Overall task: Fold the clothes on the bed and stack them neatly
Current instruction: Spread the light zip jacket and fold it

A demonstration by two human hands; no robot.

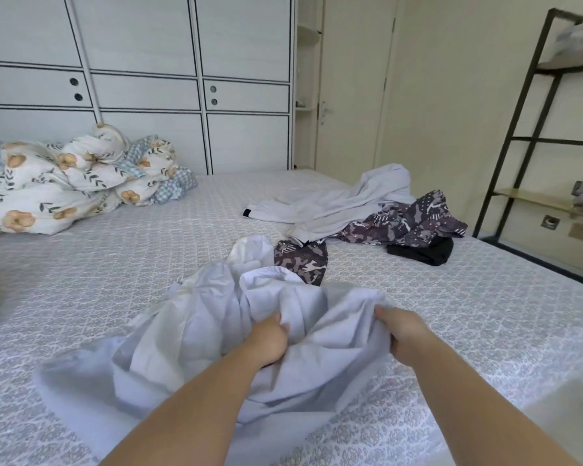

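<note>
Two hands hold a pale blue garment (199, 334) that lies bunched up on the near part of the bed (115, 264). The left hand (266, 341) has its grip curled tight around a fold in the middle of the garment. The right hand (404, 331) pinches the cloth at the garment's right edge. Past the garment, farther up the bed, lies a patterned piece (302, 260). Beyond that and to the right sit a white top (334, 203), more patterned cloth (414, 220) and a black item (424, 252). A flowery quilt (68, 183) is piled far off to the left of the garment.
</note>
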